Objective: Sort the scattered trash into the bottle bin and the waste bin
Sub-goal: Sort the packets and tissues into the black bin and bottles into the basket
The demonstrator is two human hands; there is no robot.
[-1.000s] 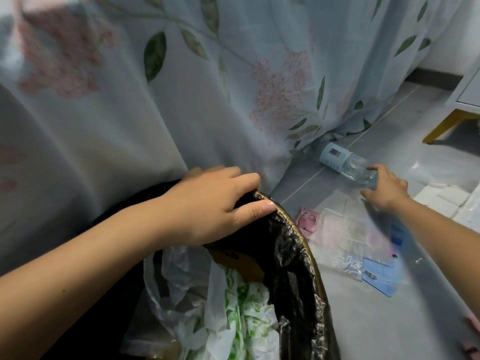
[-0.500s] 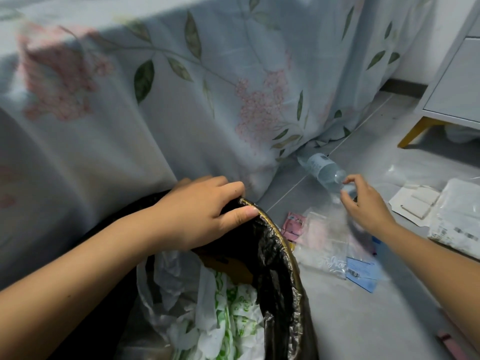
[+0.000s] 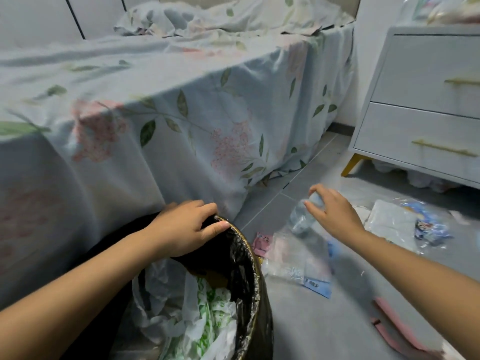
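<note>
While the left hand (image 3: 185, 227) grips the rim of the bin (image 3: 253, 258), fingers curled over its black liner, the right hand (image 3: 331, 213) pinches the bottle (image 3: 301, 219) at its cap end; the bottle hangs above the floor (image 3: 311, 328), over a clear bag (image 3: 293, 258), just beside the bin.
</note>
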